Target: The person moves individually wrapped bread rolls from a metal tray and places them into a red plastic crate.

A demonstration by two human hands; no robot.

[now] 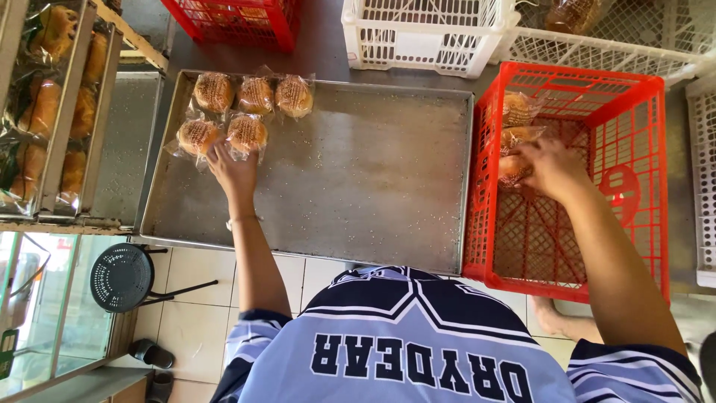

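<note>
The right hand [550, 168] covers part of a wrapped bun [513, 169] in the red crate [641, 142]; its fingertips are unseen. The top edge cuts off the white crate [429, 37] and another red crate [239, 21].

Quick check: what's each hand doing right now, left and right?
Left hand: open, fingertips on a wrapped bun on the metal tray.
Right hand: closed on a wrapped bun inside the red crate.

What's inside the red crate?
The red crate holds a few wrapped buns at its far end. The right hand reaches in and covers part of one bun; the remaining floor is bare.
</note>
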